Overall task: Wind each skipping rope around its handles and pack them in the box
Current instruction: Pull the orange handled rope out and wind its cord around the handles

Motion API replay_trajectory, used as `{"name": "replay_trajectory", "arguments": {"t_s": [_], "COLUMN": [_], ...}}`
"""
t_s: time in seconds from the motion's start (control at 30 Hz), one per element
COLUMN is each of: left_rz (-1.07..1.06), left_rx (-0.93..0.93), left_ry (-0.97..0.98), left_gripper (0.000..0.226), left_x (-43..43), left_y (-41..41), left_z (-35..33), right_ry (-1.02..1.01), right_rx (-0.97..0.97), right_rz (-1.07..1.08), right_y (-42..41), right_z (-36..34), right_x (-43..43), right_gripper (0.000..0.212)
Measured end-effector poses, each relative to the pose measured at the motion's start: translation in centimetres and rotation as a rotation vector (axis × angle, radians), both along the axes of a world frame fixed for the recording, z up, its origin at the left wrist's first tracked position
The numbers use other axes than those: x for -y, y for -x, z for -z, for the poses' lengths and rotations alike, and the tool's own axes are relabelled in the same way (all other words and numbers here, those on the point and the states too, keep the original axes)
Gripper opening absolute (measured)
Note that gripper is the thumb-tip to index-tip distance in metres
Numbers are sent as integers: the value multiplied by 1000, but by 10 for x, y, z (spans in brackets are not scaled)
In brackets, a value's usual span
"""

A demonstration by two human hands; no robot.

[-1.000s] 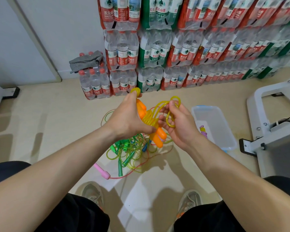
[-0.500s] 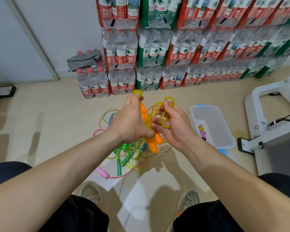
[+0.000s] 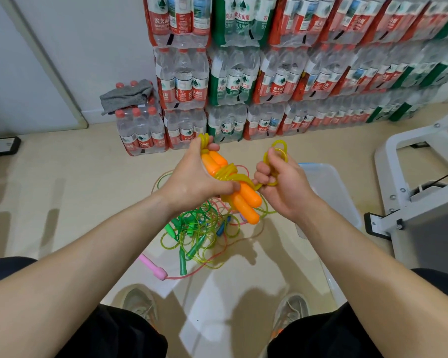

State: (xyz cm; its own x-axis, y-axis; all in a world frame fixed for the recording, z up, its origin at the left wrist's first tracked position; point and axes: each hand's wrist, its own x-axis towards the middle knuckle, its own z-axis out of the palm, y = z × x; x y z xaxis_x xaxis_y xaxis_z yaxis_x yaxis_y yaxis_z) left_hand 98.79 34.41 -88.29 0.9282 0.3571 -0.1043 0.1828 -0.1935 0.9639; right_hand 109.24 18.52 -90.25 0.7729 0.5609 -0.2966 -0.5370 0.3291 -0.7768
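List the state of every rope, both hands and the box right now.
Orange handles: side by side, gripped by the left hand.
Yellow rope: partly wound round the handles, spare loops gripped in the right hand.
Green ropes: tangled on the floor, unwound.
Pink-handled rope: loose on the floor, unwound.
Box: on the floor, partly hidden behind the right hand.

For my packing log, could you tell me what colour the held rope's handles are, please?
The handles are orange, seen best in the head view.
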Motion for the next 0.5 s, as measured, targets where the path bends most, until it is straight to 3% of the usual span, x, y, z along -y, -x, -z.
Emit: {"name": "replay_trajectory", "arguments": {"t_s": [0.1,0.2,0.3,0.37,0.5], "left_rz": [-79,-177,-211,-214,-224], "left_rx": [-1,22,17,3,-18], "left_ry": [225,408,440,409,350], "left_gripper": [84,80,84,78,74], "left_x": [-3,-14,-18,-16,-16], "left_y": [0,-3,-3,-3,-5], "left_z": [-1,-3,-4,-2,2], "right_ry": [165,218,376,484,603], "right_rx": [257,359,580,748,948], "right_rz": [-82,-280,-410,-428,-410], "right_y": [2,2,0,-2,-5], "right_z": [2,4,3,1,-3], "right_x": [-1,5,9,9,11], "right_gripper": [26,53,76,75,49]}}
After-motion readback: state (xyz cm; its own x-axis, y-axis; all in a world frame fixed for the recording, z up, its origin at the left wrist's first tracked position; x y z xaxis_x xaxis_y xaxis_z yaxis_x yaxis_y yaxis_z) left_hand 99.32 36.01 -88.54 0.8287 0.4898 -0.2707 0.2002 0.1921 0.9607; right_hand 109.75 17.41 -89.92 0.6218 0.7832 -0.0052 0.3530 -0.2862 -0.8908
